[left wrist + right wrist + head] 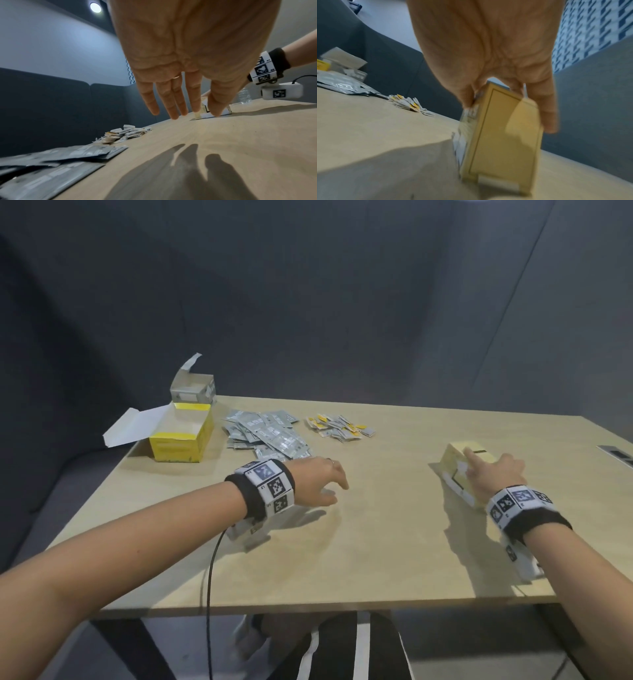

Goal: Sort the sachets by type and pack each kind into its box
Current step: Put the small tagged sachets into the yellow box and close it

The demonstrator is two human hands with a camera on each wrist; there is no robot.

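Observation:
My right hand [493, 475] grips a pale yellow box [457, 470] at the right of the table, thumb on one side and fingers on the other [547, 115]. The box [501, 142] is tilted and blurred. My left hand [323, 484] hovers over the table's middle with straight fingers [171, 102], holding nothing. Beyond it lies a pile of silver sachets [270, 436], and to their right a pile of small white and yellow sachets [340, 428]. An open yellow box [180, 440] and an open grey box [191, 390] stand at the far left.
The wooden table [359, 542] is ringed by dark grey partition walls. A black cable [210, 577] hangs from my left wrist over the front edge. A socket panel [616, 332] sits at the far right, and a clear water bottle [244, 96] stands beyond the pale box.

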